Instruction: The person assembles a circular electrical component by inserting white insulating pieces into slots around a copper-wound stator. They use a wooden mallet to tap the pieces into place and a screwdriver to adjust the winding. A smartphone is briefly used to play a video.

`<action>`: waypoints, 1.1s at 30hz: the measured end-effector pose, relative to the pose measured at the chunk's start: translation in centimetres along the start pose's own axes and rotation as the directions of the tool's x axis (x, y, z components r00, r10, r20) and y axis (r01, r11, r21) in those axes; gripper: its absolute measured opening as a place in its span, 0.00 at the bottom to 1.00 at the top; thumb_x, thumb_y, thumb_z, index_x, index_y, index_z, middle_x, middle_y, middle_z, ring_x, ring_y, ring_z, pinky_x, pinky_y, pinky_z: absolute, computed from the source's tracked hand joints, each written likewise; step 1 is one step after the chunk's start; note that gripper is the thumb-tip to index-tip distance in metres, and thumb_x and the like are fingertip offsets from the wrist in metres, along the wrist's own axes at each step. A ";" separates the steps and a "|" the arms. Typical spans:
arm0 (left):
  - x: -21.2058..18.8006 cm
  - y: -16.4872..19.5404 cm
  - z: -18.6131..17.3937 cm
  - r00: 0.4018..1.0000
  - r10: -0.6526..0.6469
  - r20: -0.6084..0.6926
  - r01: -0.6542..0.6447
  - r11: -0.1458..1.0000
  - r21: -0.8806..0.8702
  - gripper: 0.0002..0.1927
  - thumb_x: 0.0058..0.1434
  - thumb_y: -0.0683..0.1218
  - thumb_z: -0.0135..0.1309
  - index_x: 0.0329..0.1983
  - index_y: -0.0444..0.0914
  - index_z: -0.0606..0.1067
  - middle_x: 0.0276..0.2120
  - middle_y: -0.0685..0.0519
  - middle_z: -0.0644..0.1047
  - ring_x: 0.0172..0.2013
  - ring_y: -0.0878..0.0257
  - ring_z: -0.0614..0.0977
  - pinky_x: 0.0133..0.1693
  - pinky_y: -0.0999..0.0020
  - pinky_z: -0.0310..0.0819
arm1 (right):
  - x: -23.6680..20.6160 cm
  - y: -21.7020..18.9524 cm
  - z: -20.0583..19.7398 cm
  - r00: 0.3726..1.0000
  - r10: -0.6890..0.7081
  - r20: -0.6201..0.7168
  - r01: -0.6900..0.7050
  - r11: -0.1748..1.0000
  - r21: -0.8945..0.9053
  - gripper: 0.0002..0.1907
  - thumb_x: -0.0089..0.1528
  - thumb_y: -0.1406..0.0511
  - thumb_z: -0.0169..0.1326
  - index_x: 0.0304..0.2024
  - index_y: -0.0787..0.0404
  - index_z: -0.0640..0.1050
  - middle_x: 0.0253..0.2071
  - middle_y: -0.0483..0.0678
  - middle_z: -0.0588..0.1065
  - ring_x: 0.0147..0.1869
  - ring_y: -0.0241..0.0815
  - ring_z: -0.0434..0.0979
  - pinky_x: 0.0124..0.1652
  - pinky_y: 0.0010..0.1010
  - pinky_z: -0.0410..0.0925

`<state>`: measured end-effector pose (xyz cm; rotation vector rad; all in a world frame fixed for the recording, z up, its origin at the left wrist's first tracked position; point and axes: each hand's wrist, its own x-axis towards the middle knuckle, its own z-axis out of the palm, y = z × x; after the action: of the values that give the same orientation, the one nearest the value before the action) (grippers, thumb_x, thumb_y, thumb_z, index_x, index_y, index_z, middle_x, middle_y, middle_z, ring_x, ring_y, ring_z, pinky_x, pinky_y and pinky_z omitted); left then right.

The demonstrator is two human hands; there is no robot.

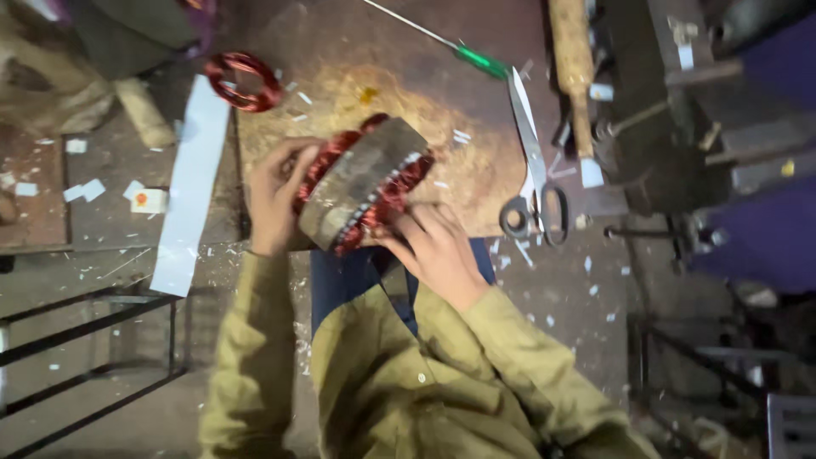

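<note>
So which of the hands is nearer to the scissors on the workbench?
The right hand. It rests on the lower edge of the motor stator, just left of the scissors. The left hand is on the stator's far side.

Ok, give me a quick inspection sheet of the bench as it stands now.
Surface: worn brown bench top, dusty and stained, strewn with pale scraps.
Job's things: motor stator with copper-red windings, tilted on the bench's near edge.
Clutter: scissors to the right; green-handled screwdriver at the back; loose copper coil; white strip overhanging the left side; wooden handle.
Grippers: left hand grips the stator's left side; right hand has fingers on the windings at its lower right.
Cables: nothing seen.
Surroundings: dark metal vice-like fixture at right; black metal frame at lower left; littered floor.
</note>
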<state>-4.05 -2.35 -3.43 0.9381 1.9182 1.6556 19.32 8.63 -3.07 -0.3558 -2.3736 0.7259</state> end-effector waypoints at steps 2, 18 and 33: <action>1.5 -0.3 -0.9 0.962 0.086 0.258 -0.135 0.974 0.181 0.21 0.57 0.45 0.58 0.52 0.29 0.78 0.45 0.50 0.81 0.47 0.55 0.81 0.52 0.61 0.74 | 0.4 0.7 0.4 1.000 -0.010 0.012 0.011 0.998 -0.054 0.12 0.59 0.64 0.64 0.42 0.62 0.80 0.39 0.52 0.76 0.45 0.52 0.73 0.47 0.40 0.67; -1.5 3.9 -0.3 0.974 0.222 0.036 -0.224 0.973 0.050 0.32 0.73 0.67 0.46 0.53 0.34 0.79 0.42 0.49 0.79 0.46 0.62 0.77 0.52 0.64 0.70 | -1.3 3.8 -0.9 0.897 0.372 -0.239 -0.255 0.877 0.408 0.28 0.63 0.62 0.68 0.63 0.59 0.71 0.47 0.47 0.77 0.47 0.38 0.78 0.50 0.34 0.74; -7.7 6.6 5.6 0.943 -0.234 -0.238 0.035 0.778 -0.627 0.26 0.75 0.62 0.55 0.54 0.33 0.75 0.37 0.49 0.76 0.35 0.60 0.77 0.38 0.61 0.75 | 8.5 1.5 -5.4 0.965 0.118 0.233 -0.072 0.978 -0.197 0.24 0.65 0.57 0.61 0.56 0.63 0.71 0.37 0.61 0.78 0.39 0.64 0.80 0.36 0.50 0.71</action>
<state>6.52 -3.79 1.10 0.2794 1.3840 2.2257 16.35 15.60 3.68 -0.4881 -2.6831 0.6209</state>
